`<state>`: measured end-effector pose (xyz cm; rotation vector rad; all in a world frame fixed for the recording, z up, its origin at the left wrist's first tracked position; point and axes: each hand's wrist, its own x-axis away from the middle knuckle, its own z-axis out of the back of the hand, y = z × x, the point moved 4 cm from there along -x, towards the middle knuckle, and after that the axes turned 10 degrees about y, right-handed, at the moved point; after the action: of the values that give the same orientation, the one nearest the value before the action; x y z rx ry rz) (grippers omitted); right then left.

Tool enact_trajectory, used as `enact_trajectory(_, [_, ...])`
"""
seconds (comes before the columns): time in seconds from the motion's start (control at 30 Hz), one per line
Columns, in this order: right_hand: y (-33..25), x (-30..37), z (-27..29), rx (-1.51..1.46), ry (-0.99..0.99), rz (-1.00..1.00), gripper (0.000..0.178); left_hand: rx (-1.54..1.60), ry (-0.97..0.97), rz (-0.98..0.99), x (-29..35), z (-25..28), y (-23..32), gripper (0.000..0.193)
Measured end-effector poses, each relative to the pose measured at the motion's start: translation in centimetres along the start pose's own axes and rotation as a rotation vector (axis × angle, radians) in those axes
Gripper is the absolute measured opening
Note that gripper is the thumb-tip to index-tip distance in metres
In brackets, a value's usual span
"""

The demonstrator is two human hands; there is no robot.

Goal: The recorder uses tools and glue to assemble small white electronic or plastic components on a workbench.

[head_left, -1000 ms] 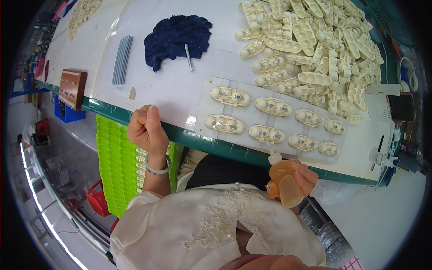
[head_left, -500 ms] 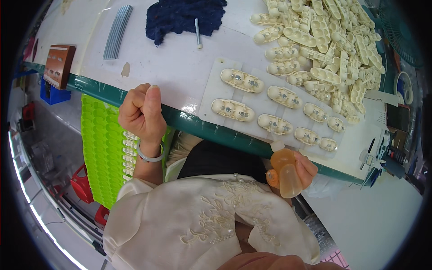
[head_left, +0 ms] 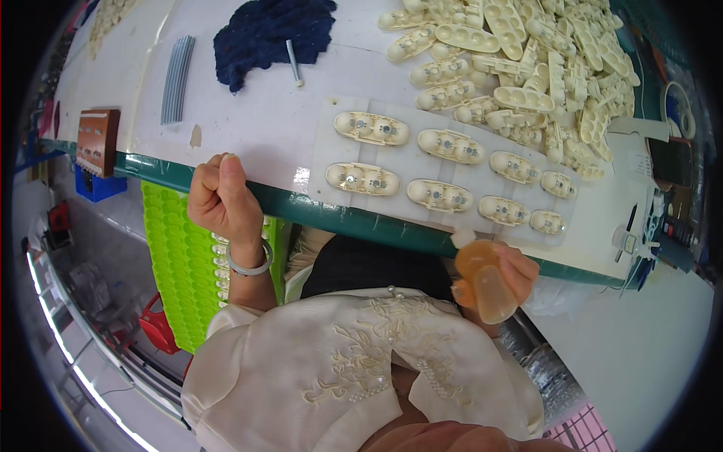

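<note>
Right hand (head_left: 501,275) wraps a small amber squeeze bottle (head_left: 482,280) with white nozzle, at the green worktop edge (head_left: 361,222), just below the clear sheet (head_left: 444,162) of cream oval plastic shells. Left hand (head_left: 220,197) fisted, seemingly empty. Best to steady the nozzle over each shell, squeezing lightly.

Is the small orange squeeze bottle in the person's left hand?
No, the small orange squeeze bottle sits in the right hand; the left hand is a closed fist.
</note>
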<state>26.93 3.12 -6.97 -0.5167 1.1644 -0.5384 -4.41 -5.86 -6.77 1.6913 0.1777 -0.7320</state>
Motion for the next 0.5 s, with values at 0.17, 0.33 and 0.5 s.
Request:
enact_trajectory(0.17, [-0.1, -0.2, -0.9, -0.04, -0.057, 0.036, 0.057, -0.031, 0.015, 0.0, -0.1, -0.4, 0.0, 0.035])
enact_trajectory(0.33, [0.0, -0.7, -1.1, -0.061, -0.259, 0.023, 0.054, -0.047, 0.006, 0.008, -0.1, -0.4, 0.1, 0.036])
enact_trajectory(0.5, [-0.3, -1.2, -1.0, -0.241, 0.006, -0.034, 0.037, -0.057, 0.011, 0.015, -0.1, -0.4, 0.2, 0.036])
